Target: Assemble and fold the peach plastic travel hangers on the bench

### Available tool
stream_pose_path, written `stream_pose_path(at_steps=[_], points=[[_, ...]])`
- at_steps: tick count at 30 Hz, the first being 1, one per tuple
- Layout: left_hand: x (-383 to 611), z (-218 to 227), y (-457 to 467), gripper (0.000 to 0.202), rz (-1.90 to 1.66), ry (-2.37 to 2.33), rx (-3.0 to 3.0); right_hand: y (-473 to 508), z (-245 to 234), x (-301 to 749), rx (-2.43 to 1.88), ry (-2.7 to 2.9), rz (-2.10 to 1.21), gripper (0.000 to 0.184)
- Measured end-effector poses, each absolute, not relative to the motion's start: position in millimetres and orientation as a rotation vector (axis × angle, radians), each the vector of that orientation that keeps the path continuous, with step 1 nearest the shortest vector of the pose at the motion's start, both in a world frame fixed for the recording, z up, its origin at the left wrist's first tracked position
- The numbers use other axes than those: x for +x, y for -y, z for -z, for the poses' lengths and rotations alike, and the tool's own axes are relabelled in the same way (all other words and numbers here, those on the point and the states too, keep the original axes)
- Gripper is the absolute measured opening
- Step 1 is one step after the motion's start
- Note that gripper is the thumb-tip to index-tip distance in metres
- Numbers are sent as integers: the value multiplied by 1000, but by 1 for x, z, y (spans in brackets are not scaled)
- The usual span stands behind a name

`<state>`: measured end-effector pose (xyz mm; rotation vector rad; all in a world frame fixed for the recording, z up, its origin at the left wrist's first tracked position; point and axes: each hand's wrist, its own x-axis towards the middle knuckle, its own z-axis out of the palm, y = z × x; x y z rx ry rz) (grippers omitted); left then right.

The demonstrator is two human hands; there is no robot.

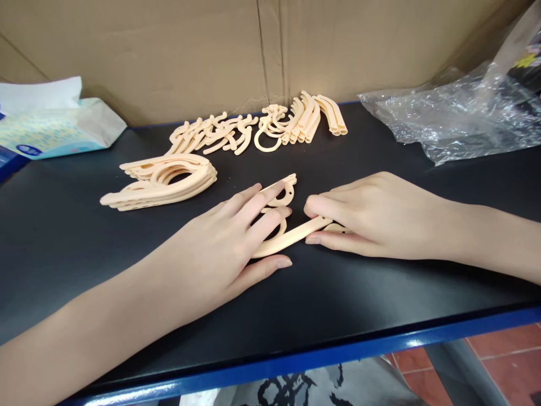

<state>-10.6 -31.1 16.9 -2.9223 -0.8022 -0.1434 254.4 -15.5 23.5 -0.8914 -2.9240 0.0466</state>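
Note:
My left hand [228, 239] lies flat on the black table [63, 237], fingers stretched over a peach plastic hanger piece with a hook end [284, 189]. Its thumb rests below a long peach arm piece [291, 235]. My right hand [376, 217] pinches the right end of that arm piece between thumb and fingers, pressing it against the table. Both hands meet near the table's middle.
A stack of assembled peach hangers [163, 180] lies left of my hands. Loose hook parts [213, 135] and curved arm parts [315, 115] sit at the back. A tissue pack [54, 127] is far left, crumpled clear plastic [460, 110] far right. Cardboard [211, 51] walls the back.

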Motion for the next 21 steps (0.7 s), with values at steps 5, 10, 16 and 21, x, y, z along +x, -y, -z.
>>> stream_pose_path(at_steps=[5,10,16,21], points=[[-11,-18,31,49,151,822,-2957,16,-23,254,-903,2926,-48,20],[-9,-18,30,48,169,787,-2969,16,-24,255,-897,2926,-56,20],[-11,-17,29,53,118,803,-2942,16,-22,256,-848,2918,6,21],[-12,-17,28,53,137,804,-2954,17,-18,256,-842,2892,97,22]])
